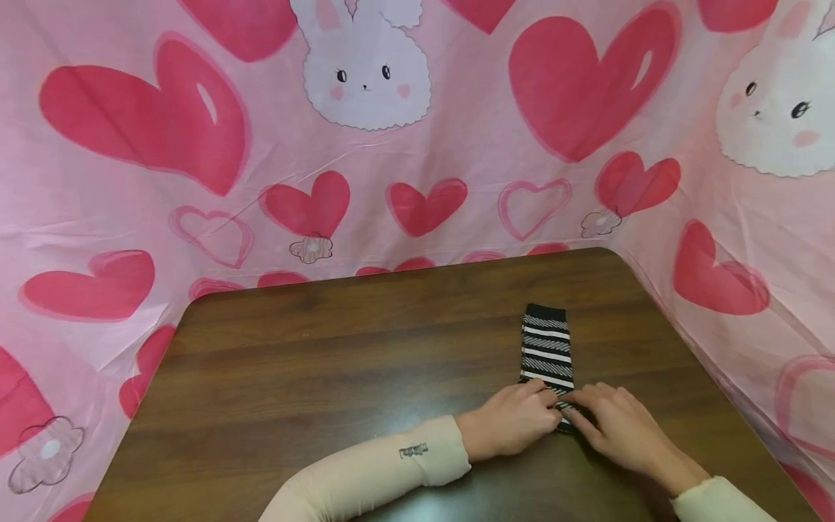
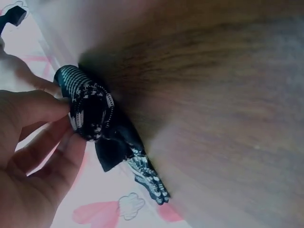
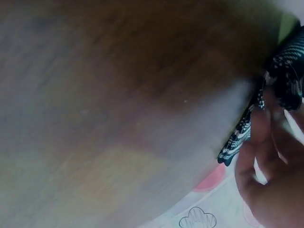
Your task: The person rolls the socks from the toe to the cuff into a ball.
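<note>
A pair of black-and-white striped socks lies lengthwise on the table, its dark cuff toward the far side. The near end is bunched into a thick fold, which shows large in the left wrist view as a rolled sock end. My left hand pinches that fold from the left, thumb and fingers against it. From the other side my right hand grips the same end, its fingertips close to the left ones. In the right wrist view the socks stretch away beyond the curled fingers. The fingers partly hide the fold.
A brown wood-grain table with rounded far corners spreads under the socks. Pink cloth printed with hearts and rabbits hangs behind it and along both sides. The table's right edge runs not far from my right hand.
</note>
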{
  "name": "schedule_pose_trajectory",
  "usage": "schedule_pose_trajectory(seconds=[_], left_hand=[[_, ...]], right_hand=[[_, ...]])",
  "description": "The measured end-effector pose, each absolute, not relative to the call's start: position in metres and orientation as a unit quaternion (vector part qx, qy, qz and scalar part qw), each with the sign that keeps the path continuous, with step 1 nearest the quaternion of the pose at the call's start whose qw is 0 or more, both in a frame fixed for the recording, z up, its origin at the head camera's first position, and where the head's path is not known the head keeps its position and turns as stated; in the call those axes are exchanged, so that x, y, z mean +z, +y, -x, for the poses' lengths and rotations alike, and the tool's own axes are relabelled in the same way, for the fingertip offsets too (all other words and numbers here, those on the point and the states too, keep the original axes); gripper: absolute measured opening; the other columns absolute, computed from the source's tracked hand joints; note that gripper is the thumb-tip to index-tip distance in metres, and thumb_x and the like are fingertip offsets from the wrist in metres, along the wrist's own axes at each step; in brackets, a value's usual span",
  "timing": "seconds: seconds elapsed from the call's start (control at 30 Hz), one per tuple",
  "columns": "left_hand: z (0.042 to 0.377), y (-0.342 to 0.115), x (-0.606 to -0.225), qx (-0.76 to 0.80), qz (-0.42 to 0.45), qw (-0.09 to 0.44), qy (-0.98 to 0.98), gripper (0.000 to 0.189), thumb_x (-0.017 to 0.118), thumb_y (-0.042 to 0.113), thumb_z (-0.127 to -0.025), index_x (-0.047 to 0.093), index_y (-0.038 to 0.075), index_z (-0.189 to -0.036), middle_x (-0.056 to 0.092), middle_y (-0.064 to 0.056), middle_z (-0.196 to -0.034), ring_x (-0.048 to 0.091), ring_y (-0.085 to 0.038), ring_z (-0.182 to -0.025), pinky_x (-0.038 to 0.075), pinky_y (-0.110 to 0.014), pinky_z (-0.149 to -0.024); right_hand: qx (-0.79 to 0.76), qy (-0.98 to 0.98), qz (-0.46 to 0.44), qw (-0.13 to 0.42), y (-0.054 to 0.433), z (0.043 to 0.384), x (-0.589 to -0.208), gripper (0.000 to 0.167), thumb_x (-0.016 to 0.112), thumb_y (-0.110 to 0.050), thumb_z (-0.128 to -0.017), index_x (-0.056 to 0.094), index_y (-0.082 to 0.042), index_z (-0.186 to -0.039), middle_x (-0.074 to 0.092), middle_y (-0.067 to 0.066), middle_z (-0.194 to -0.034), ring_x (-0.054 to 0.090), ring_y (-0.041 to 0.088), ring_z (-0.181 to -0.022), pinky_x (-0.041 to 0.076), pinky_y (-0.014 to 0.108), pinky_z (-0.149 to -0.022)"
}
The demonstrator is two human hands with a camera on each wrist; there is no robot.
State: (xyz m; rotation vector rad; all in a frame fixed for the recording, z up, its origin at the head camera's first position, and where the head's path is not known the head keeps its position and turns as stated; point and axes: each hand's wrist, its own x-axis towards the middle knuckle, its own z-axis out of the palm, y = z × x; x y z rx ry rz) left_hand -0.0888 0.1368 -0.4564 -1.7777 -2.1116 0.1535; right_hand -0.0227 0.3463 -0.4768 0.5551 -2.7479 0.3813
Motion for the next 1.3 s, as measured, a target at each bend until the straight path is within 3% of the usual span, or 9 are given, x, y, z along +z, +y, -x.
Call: schedule_pose_trajectory(seconds=[0.1, 0.27, 0.5, 0.63, 0.73, 0.87, 1.03, 1.3], left_hand=[[0.090, 0.137, -0.460, 0.058, 0.629, 0.170, -0.756, 0.011, 0.066, 0.029, -0.097, 0.076, 0.032, -0.095, 0.063, 0.009, -0.102, 0.055, -0.010, -0.089, 0.049, -0.016, -0.067], [0.093, 0.138, -0.463, 0.055, 0.629, 0.159, -0.759, 0.014, 0.065, 0.025, -0.098, 0.077, 0.032, -0.096, 0.063, 0.009, -0.103, 0.055, -0.010, -0.089, 0.049, -0.015, -0.068], [0.095, 0.137, -0.463, 0.053, 0.626, 0.143, -0.765, 0.016, 0.063, 0.024, -0.100, 0.077, 0.032, -0.097, 0.062, 0.009, -0.105, 0.054, -0.010, -0.092, 0.049, -0.015, -0.070], [0.094, 0.136, -0.464, 0.041, 0.626, 0.130, -0.768, 0.010, 0.067, 0.032, -0.096, 0.077, 0.030, -0.099, 0.061, 0.008, -0.106, 0.054, -0.010, -0.093, 0.049, -0.015, -0.068], [0.094, 0.137, -0.464, 0.034, 0.625, 0.116, -0.771, 0.016, 0.073, 0.038, -0.091, 0.075, 0.028, -0.104, 0.061, 0.007, -0.106, 0.054, -0.011, -0.093, 0.049, -0.015, -0.068], [0.093, 0.139, -0.464, 0.032, 0.617, 0.111, -0.779, 0.027, 0.078, 0.035, -0.087, 0.072, 0.024, -0.111, 0.062, 0.005, -0.109, 0.056, -0.012, -0.097, 0.050, -0.015, -0.073], [0.094, 0.141, -0.466, 0.024, 0.601, 0.123, -0.790, 0.026, 0.076, 0.030, -0.086, 0.071, 0.020, -0.109, 0.064, 0.003, -0.104, 0.058, -0.013, -0.093, 0.051, -0.017, -0.073], [0.101, 0.143, -0.468, -0.075, 0.586, 0.118, -0.798, 0.023, 0.077, 0.022, -0.080, 0.067, 0.015, -0.100, 0.065, 0.003, -0.091, 0.061, -0.009, -0.080, 0.051, -0.018, -0.071]], right_hand=[[0.115, -0.947, -0.220, 0.203, 0.347, 0.023, -0.477, 0.019, 0.074, -0.034, -0.089, 0.074, -0.017, -0.097, 0.062, -0.010, -0.090, 0.057, 0.014, -0.080, 0.045, 0.038, -0.064], [0.098, -0.922, -0.286, 0.243, 0.352, 0.021, -0.478, 0.041, 0.049, -0.050, -0.102, 0.072, -0.017, -0.092, 0.060, -0.005, -0.091, 0.055, 0.018, -0.080, 0.041, 0.042, -0.066], [0.063, -0.915, -0.324, 0.231, 0.354, 0.018, -0.482, 0.036, 0.053, -0.046, -0.100, 0.071, -0.016, -0.089, 0.060, -0.002, -0.089, 0.056, 0.022, -0.079, 0.040, 0.042, -0.067], [0.067, -0.914, -0.322, 0.237, 0.353, 0.018, -0.483, 0.037, 0.053, -0.046, -0.100, 0.070, -0.015, -0.087, 0.059, -0.002, -0.087, 0.056, 0.021, -0.078, 0.039, 0.042, -0.066], [0.071, -0.912, -0.321, 0.244, 0.352, 0.018, -0.483, 0.037, 0.055, -0.047, -0.099, 0.070, -0.016, -0.086, 0.059, -0.003, -0.086, 0.055, 0.020, -0.077, 0.039, 0.042, -0.066], [0.068, -0.912, -0.317, 0.249, 0.350, 0.018, -0.483, 0.036, 0.058, -0.048, -0.096, 0.071, -0.016, -0.086, 0.060, -0.003, -0.085, 0.056, 0.020, -0.077, 0.040, 0.041, -0.067], [0.059, -0.917, -0.305, 0.251, 0.350, 0.019, -0.485, 0.036, 0.065, -0.050, -0.089, 0.070, -0.014, -0.089, 0.062, 0.001, -0.087, 0.059, 0.023, -0.079, 0.040, 0.043, -0.068], [0.084, -0.922, -0.274, 0.261, 0.350, 0.022, -0.486, 0.048, 0.044, -0.052, -0.101, 0.068, -0.011, -0.091, 0.065, 0.003, -0.088, 0.061, 0.023, -0.079, 0.041, 0.044, -0.069]])
